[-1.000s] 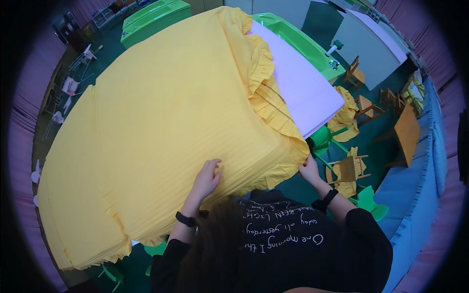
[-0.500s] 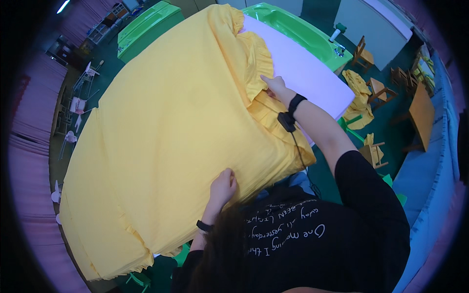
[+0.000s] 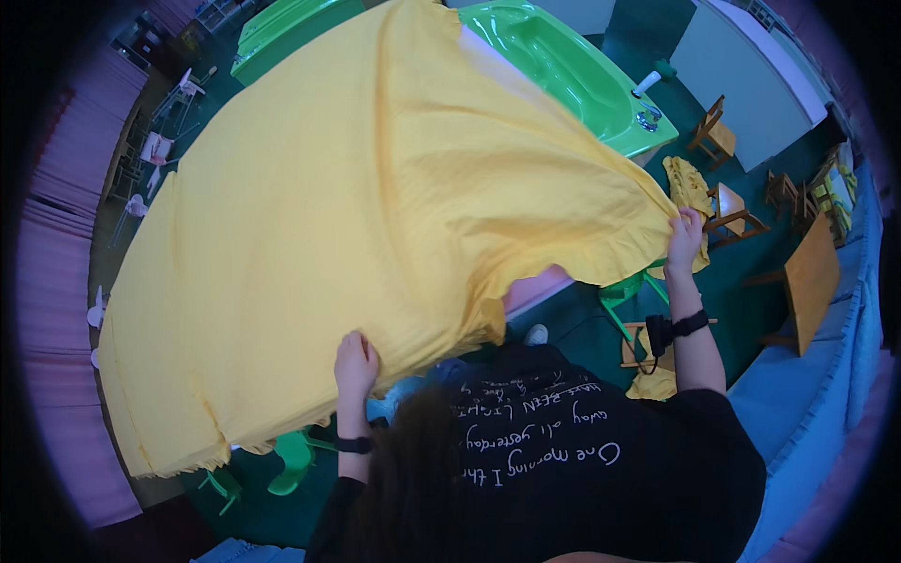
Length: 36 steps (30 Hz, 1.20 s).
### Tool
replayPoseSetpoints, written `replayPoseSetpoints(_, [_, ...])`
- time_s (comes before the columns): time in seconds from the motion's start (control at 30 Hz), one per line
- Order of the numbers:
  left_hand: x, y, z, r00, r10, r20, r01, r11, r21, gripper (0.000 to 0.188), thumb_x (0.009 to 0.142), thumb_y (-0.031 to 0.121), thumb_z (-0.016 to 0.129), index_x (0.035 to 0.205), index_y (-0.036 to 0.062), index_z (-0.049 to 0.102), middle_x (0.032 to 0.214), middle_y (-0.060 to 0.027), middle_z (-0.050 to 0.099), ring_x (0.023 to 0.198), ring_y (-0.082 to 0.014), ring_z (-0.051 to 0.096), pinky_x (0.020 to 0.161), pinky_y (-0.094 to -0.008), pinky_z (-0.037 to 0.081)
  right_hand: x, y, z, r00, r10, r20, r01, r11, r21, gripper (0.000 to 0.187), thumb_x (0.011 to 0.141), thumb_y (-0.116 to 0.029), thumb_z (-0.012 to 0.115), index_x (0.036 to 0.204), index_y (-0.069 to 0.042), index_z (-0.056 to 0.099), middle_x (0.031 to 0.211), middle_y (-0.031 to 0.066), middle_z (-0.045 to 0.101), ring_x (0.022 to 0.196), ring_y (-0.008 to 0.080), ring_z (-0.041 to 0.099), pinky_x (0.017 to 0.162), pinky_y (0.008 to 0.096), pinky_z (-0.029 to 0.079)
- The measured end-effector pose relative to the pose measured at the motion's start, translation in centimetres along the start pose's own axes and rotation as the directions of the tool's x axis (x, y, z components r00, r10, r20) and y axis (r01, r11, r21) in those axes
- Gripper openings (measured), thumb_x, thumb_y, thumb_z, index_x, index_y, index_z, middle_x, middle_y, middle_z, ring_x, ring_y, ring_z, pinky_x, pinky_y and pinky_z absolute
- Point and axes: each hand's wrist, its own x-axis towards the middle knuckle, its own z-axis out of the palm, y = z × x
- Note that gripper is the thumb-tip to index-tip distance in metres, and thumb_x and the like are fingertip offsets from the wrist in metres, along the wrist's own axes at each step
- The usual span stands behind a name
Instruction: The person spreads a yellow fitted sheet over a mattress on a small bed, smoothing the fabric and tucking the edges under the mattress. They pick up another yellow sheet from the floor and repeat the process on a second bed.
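Observation:
A large yellow ruffled tablecloth (image 3: 282,206) covers most of a long table. My right hand (image 3: 685,239) is closed on the cloth's edge at the right and holds it out, stretched past the table's end. Folds run from that hand back across the cloth. My left hand (image 3: 357,366) lies at the near edge of the tabletop, fingers curled together on the same cloth. A pale pink-lilac tabletop (image 3: 497,61) shows as a narrow strip at the far right, and a bit of pink shows under the lifted cloth near me.
Beyond the table stand a green basin (image 3: 554,56) with a tap and another green unit (image 3: 291,38). To the right are wooden chairs (image 3: 715,133), a tipped wooden table (image 3: 813,281), a heap of yellow cloth (image 3: 688,183) and a green chair (image 3: 629,298). Another green chair (image 3: 294,462) stands at the near left.
My right hand has pulled the bunched cloth edge to the right and toward me, spreading it over most of the bare tabletop. My left hand has shifted left along the near edge.

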Motion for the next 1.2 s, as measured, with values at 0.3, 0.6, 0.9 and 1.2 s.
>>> replayPoseSetpoints(0.3, [3.7,14.0,2.4,0.927,0.368,0.070,-0.365,0.929,-0.056,0.028,0.078,0.014,0.057,0.105,0.0070,0.053,0.099,-0.0134,0.050,0.096,-0.0308,0.047,0.080,-0.0406,0.040,2.1,12.4,-8.1,0.737,0.626,0.254,-0.513,0.764,-0.392,0.032,0.085,-0.019,0.050,0.112,-0.001,0.054,0.097,0.0074,0.060,0.086,0.0175,0.057,0.071,0.0300,0.047])
replayPoseSetpoints(0.6, [2.6,16.3,2.8,0.831,0.486,0.270,-0.496,0.868,-0.036,0.046,0.066,0.027,0.072,0.102,0.0064,0.051,0.100,-0.0114,0.050,0.097,-0.0296,0.046,0.080,-0.0397,0.037,3.5,9.4,-4.4,0.346,0.602,0.720,-0.937,0.260,0.232,0.043,0.091,-0.033,0.049,0.121,-0.002,0.049,0.118,0.0096,0.056,0.108,0.0251,0.054,0.094,0.0384,0.041])
replayPoseSetpoints(0.9, [1.6,15.5,5.2,0.878,0.445,0.177,-0.445,0.894,-0.041,0.037,0.059,0.010,0.072,0.086,0.0055,0.047,0.084,-0.0121,0.047,0.084,-0.0315,0.045,0.072,-0.0397,0.038,3.9,7.5,-3.9,0.459,0.600,0.655,-0.788,0.616,-0.012,0.038,0.089,-0.020,0.056,0.119,0.001,0.050,0.113,0.0111,0.058,0.099,0.0210,0.059,0.083,0.0337,0.048])
replayPoseSetpoints(1.2, [0.9,14.8,5.6,0.930,0.366,0.044,-0.360,0.927,-0.105,0.035,0.058,0.007,0.065,0.087,0.0102,0.046,0.086,-0.0102,0.045,0.086,-0.0307,0.045,0.072,-0.0402,0.035,0.8,15.3,-3.3,0.744,0.530,0.408,-0.301,0.810,-0.504,0.029,0.088,-0.015,0.049,0.111,0.002,0.056,0.102,0.0093,0.062,0.089,0.0172,0.058,0.077,0.0298,0.046])
